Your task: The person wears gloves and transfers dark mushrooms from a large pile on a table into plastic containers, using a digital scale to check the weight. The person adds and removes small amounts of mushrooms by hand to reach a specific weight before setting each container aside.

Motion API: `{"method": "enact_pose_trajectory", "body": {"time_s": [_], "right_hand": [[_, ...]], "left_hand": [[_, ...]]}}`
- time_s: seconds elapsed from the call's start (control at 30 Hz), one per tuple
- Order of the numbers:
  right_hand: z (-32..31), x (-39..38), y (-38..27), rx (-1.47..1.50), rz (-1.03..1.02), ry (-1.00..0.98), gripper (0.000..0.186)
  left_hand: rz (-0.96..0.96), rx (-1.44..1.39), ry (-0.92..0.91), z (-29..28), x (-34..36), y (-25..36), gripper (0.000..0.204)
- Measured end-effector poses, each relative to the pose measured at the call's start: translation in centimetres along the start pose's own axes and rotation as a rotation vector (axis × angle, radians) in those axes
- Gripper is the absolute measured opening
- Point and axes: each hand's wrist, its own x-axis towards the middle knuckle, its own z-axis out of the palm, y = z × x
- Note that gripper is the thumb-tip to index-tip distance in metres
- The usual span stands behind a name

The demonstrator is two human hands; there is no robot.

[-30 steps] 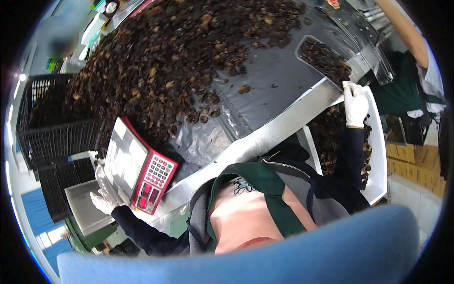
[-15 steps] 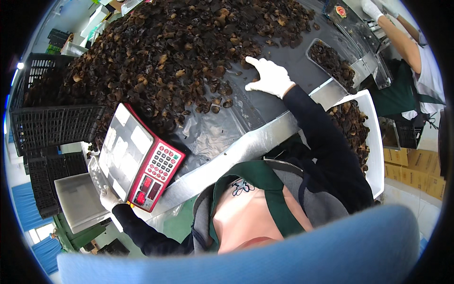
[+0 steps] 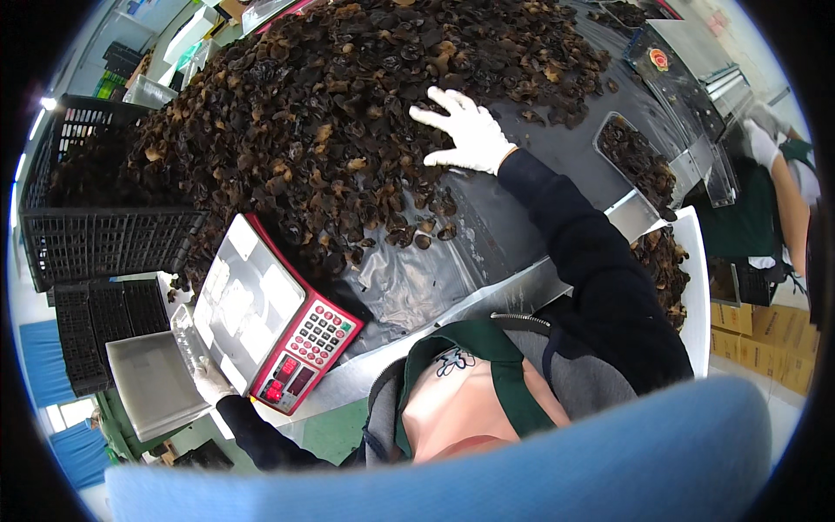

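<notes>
A big heap of dried black fungus (image 3: 296,130) covers the table. My right hand (image 3: 465,135), in a white glove, is open with fingers spread at the heap's near right edge, holding nothing. At the lower left, my gloved left hand (image 3: 211,383) grips the near end of a clear plastic container (image 3: 186,341), its fingertips partly hidden. That container is beside a red and white digital scale (image 3: 252,304), whose weighing plate carries nothing but pale patches. Left of my left hand is a stack of translucent plastic tubs (image 3: 148,383).
Black plastic crates (image 3: 109,248) stand at the left, one holding fungus. At the right are a clear tray of fungus (image 3: 639,157), a white bin (image 3: 693,287) with more fungus, and cardboard boxes (image 3: 778,331). A co-worker's arm (image 3: 790,204) shows at far right.
My right hand has reached left and onto the edge of the heap, fingers spreading. My left hand stays at the clear container. The view has shifted slightly, and the co-worker's arm has lowered.
</notes>
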Motion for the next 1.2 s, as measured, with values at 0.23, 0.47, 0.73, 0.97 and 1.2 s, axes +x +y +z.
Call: {"method": "enact_pose_trajectory", "body": {"time_s": [0.23,0.47,0.73,0.97,1.2], "right_hand": [[-0.3,-4.9,5.0,-0.09,0.073,0.077,0.025],[-1.3,1.0,3.1,-0.036,0.062,-0.002,0.065],[0.0,4.4,1.9,-0.141,0.064,-0.134,0.08],[2.5,1.2,3.0,-0.066,0.062,0.061,0.02],[-0.8,2.1,4.1,0.525,0.224,0.187,0.03]], "left_hand": [[0.191,0.931,-0.214,11.6,-2.2,1.7,0.022],[0.116,0.723,-0.215,11.2,-1.5,0.3,0.017],[-0.064,0.202,-0.045,18.5,-6.9,4.8,0.026],[0.708,1.286,0.056,17.2,-11.9,11.4,0.006],[1.106,0.848,-0.519,24.2,-22.3,15.8,0.004]]}}
